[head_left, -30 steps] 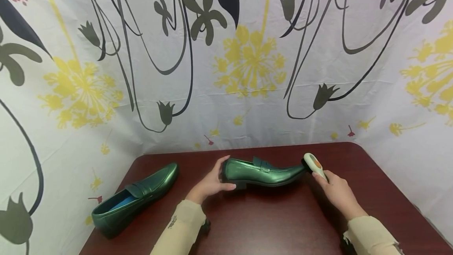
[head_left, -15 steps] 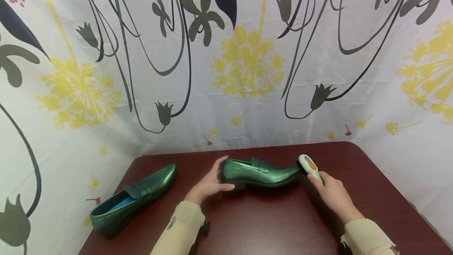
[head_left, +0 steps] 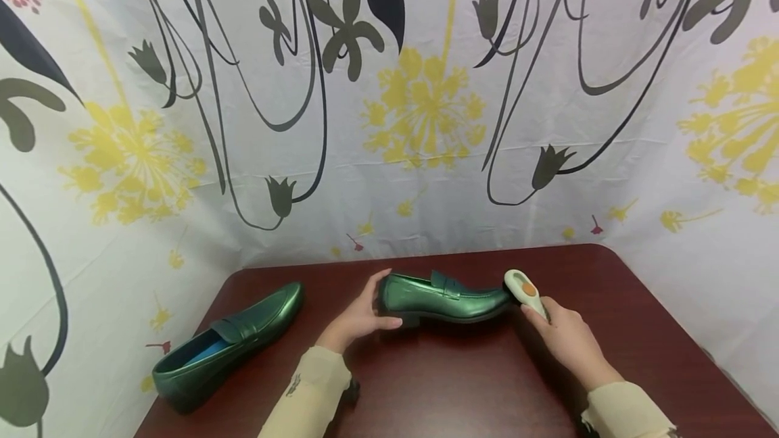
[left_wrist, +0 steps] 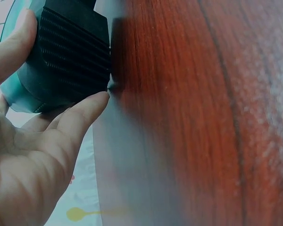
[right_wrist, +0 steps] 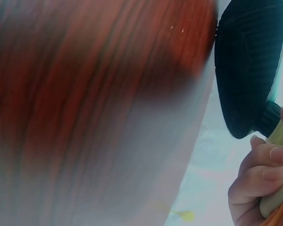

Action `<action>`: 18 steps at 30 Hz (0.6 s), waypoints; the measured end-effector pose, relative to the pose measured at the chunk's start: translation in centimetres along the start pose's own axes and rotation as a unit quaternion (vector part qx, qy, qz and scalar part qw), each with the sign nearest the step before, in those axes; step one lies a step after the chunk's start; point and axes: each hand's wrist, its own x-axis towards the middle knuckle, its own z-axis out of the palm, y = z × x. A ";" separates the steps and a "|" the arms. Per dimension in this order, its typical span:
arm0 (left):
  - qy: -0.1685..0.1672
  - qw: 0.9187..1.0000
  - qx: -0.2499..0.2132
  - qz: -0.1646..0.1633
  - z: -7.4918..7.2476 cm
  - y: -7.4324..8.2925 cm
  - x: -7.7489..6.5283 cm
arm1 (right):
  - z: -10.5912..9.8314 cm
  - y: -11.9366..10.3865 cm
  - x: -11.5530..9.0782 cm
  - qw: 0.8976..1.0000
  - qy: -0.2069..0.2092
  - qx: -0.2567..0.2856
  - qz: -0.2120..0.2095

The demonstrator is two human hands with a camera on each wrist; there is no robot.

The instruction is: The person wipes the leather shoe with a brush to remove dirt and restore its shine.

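A shiny green loafer [head_left: 447, 299] is at the middle of the table, toe to the right. My left hand [head_left: 358, 320] grips its heel end, thumb low by the heel block [left_wrist: 73, 47] and fingers round the back. In my right hand [head_left: 571, 340] is a shoe brush [head_left: 525, 291] with a pale green handle and an orange oval on it. Its dark bristles [right_wrist: 269, 118] meet the toe, beside the ribbed dark sole [right_wrist: 249, 66] in the right wrist view. The fingers curl round the brush handle.
A second green loafer [head_left: 237, 340] with a blue insole lies at the left of the reddish-brown table [head_left: 462, 384], toe pointing away. Behind and beside the table hangs a white cloth [head_left: 420, 222] printed with flowers.
My right hand has brought the brush leftward and slightly nearer me, covering more of the toe tip. The left hand keeps its grip on the heel. The view has shifted slightly.
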 end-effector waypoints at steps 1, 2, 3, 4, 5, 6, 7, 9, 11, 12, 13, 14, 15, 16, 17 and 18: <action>0.000 1.000 -0.002 0.001 0.0 0.0 0.0 | 0.1 -0.2 -0.1 1.000 -0.001 -0.002 -0.002; -0.001 1.000 -0.004 0.002 0.0 -0.1 0.0 | 0.1 -0.3 -0.1 1.000 -0.002 -0.003 -0.004; -0.001 1.000 -0.005 0.001 0.0 -0.2 0.0 | 0.2 -0.5 -0.2 1.000 -0.005 -0.003 -0.005; -0.001 1.000 -0.006 0.001 -0.1 -0.2 0.1 | 0.2 -0.7 -0.2 1.000 -0.006 -0.003 -0.007; 0.000 1.000 -0.006 0.001 -0.1 -0.2 0.1 | 0.3 -0.9 -0.3 1.000 -0.009 -0.002 -0.007; 0.000 1.000 -0.006 0.000 -0.1 -0.3 0.1 | 0.3 -1.1 -0.4 1.000 -0.011 -0.001 -0.007; 0.001 1.000 -0.005 -0.001 -0.1 -0.3 0.1 | 0.4 -1.3 -0.5 1.000 -0.011 -0.001 -0.007; 0.000 1.000 -0.004 -0.001 -0.1 -0.3 0.1 | 0.5 -1.5 -0.6 1.000 -0.010 0.000 -0.006; -0.002 1.000 -0.005 0.000 -0.1 -0.3 0.1 | 0.5 -1.7 -0.8 1.000 -0.012 0.000 -0.004; -0.002 1.000 -0.005 0.000 -0.1 -0.3 0.0 | 0.6 -1.9 -0.9 1.000 -0.011 -0.001 -0.004; -0.003 1.000 -0.005 0.000 -0.1 -0.3 0.0 | 0.7 -2.0 -1.0 1.000 -0.011 0.000 -0.006; -0.003 1.000 -0.005 0.000 -0.1 -0.3 0.0 | 0.8 -2.1 -1.1 1.000 -0.012 0.001 -0.006; -0.003 1.000 -0.004 -0.001 -0.1 -0.3 0.0 | 1.0 -2.3 -1.2 1.000 -0.011 0.000 -0.008; -0.003 1.000 -0.004 -0.002 -0.1 -0.3 0.0 | 1.1 -2.6 -1.3 1.000 -0.010 -0.001 -0.010; -0.003 1.000 -0.003 -0.004 -0.1 -0.3 0.0 | 1.3 -2.9 -1.4 1.000 -0.004 -0.004 -0.013; -0.003 1.000 -0.002 -0.005 -0.1 -0.3 0.0 | 1.4 -3.2 -1.6 1.000 0.001 -0.009 -0.016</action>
